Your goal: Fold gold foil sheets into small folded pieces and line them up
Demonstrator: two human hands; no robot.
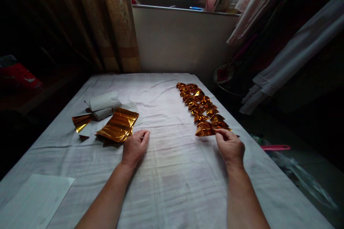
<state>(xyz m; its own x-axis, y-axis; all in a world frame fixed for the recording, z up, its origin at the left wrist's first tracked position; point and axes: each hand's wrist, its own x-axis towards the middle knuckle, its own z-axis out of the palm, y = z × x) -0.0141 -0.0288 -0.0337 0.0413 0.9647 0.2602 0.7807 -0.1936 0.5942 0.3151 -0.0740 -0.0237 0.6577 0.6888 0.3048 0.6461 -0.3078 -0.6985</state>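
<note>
My right hand (230, 146) pinches a folded gold foil paper piece (205, 129) at its right corner, at the near end of two rows. Several more folded foil pieces (198, 109), shiny and copper-gold, run away from it along the table's right side. My left hand (136, 145) rests on the cloth with fingers curled and thumb pressed to them; nothing shows in it. Just beyond it lies a stack of flat gold foil sheets (118, 125), slightly curved and close to the knuckles.
White wrapping paper (103, 103) and a loose foil piece (81, 121) lie left of the stack. A pale sheet (36, 200) is at the near left. The table has a checked cloth (166, 186). Clothes (292, 50) hang at right; a pink handle (275, 147) shows below.
</note>
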